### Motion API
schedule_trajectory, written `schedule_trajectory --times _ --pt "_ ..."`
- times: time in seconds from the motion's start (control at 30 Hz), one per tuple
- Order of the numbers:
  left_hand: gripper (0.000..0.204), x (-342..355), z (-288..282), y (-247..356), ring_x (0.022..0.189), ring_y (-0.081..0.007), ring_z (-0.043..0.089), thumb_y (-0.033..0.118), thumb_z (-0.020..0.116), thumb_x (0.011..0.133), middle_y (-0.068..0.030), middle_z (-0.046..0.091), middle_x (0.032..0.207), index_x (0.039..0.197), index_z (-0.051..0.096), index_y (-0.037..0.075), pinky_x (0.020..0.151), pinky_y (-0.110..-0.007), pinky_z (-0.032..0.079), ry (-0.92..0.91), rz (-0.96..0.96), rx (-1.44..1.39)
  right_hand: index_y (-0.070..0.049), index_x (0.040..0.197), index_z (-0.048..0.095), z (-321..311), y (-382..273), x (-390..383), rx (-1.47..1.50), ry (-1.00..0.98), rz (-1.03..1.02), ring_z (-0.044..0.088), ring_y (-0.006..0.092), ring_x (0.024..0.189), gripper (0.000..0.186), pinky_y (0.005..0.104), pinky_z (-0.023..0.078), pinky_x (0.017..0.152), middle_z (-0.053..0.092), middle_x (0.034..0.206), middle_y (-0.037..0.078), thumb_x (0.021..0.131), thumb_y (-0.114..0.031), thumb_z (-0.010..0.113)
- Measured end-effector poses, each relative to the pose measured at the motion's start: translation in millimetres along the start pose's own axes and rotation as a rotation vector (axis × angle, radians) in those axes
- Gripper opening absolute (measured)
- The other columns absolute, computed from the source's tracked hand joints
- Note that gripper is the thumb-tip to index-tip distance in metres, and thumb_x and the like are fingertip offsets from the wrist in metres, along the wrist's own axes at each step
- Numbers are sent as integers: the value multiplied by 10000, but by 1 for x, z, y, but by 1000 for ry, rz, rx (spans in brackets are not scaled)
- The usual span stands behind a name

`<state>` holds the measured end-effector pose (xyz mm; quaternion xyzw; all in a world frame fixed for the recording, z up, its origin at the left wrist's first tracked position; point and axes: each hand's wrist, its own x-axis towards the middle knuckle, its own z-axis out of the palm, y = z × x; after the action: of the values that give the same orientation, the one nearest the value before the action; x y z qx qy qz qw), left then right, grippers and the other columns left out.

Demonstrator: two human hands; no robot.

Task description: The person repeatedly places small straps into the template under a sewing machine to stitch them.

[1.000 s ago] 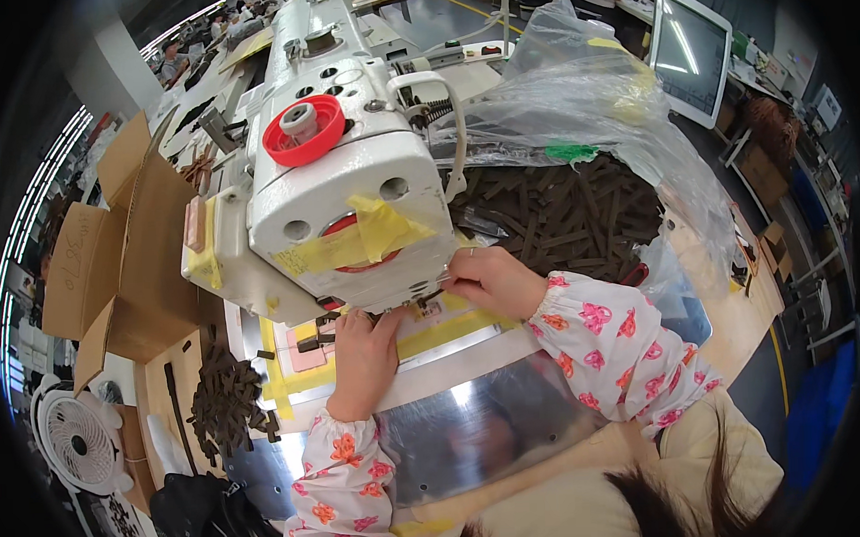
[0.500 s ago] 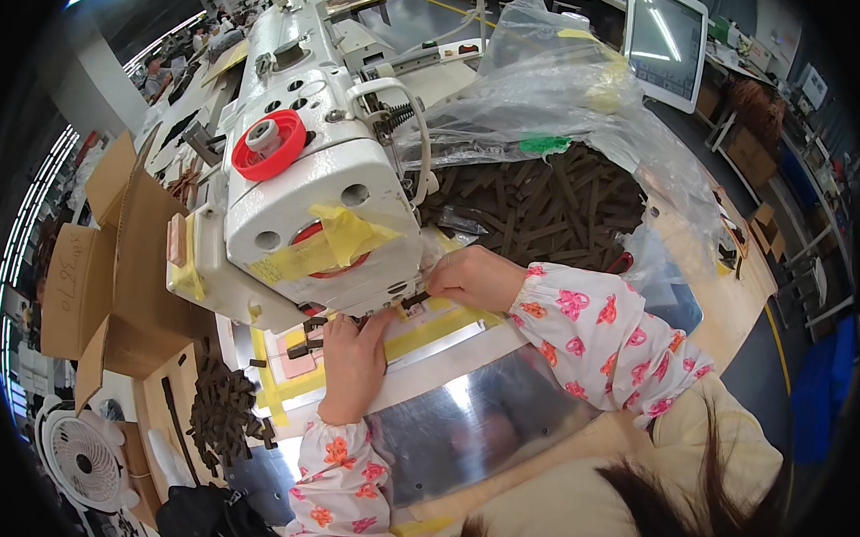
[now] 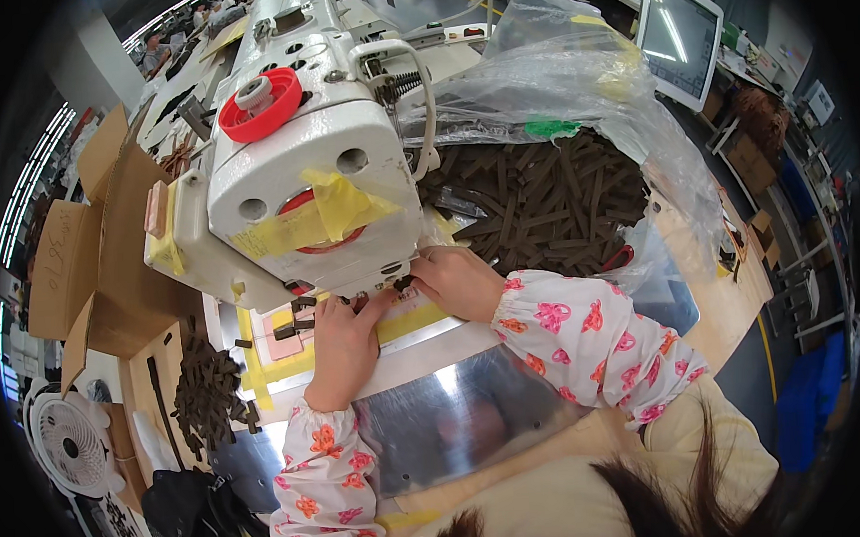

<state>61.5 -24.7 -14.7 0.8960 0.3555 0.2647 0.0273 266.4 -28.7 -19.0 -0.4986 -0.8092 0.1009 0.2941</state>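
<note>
A white industrial sewing machine [image 3: 313, 159] with a red handwheel stands before me. At the lower edge of its head, my right hand [image 3: 461, 284] pinches a short dark brown strip [image 3: 404, 284], its fingers closed. My left hand [image 3: 344, 347] sits just to the left, thumb reaching toward that strip. Its fingertips are bent near the machine's underside and partly hidden, so what they hold does not show. Small dark brown folded pieces [image 3: 299, 328] lie left of these fingers on a pink-and-yellow taped plate [image 3: 283, 347]. The needle area is hidden.
Many loose brown strips [image 3: 542, 208] fill a clear plastic bag [image 3: 565, 74] at the right back. A pile of short folded pieces [image 3: 205, 390] lies at left, near a cardboard box [image 3: 136, 269] and a white fan [image 3: 71, 442]. A shiny metal plate [image 3: 473, 418] covers the near edge.
My right hand has drawn slightly left, closer to my left hand, with the strip in its fingers. The whole view has shifted a little.
</note>
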Motion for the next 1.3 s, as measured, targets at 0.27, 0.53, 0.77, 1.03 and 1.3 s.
schedule_trajectory --times 0.27,0.53,0.77,1.03,1.3 --pt "393 2 0 1 808 -294 514 -22 549 720 -115 524 776 1060 652 146 729 -404 388 34 -11 -35 -32 825 623 6 12 -3 -88 36 -207 580 278 828 129 375 497 716 597 835 102 699 -59 608" --pt "374 0 0 -1 795 -291 514 -23 547 723 -116 529 780 1041 658 141 720 -398 389 39 -3 -35 -35 839 640 5 5 -5 -110 85 -229 569 266 832 155 357 494 703 583 824 88 694 -67 596" --pt "383 0 0 2 757 -288 523 -21 533 728 -109 540 733 1054 652 143 735 -397 397 -2 -1 15 -40 834 646 6 3 -7 -179 73 -213 567 260 845 156 352 493 707 587 818 89 694 -88 598" --pt "421 8 -3 12 762 -299 568 16 493 755 -131 617 801 1130 612 163 792 -430 393 -98 -36 173 -59 823 656 2 9 -2 -136 121 -293 567 254 844 156 348 491 715 604 834 67 685 -93 595" --pt "429 4 3 10 795 -306 571 15 496 758 -129 621 823 1150 598 156 842 -442 392 -69 -48 65 -59 797 658 5 12 -3 -79 109 -276 564 264 835 154 373 486 703 606 803 63 654 -73 602"
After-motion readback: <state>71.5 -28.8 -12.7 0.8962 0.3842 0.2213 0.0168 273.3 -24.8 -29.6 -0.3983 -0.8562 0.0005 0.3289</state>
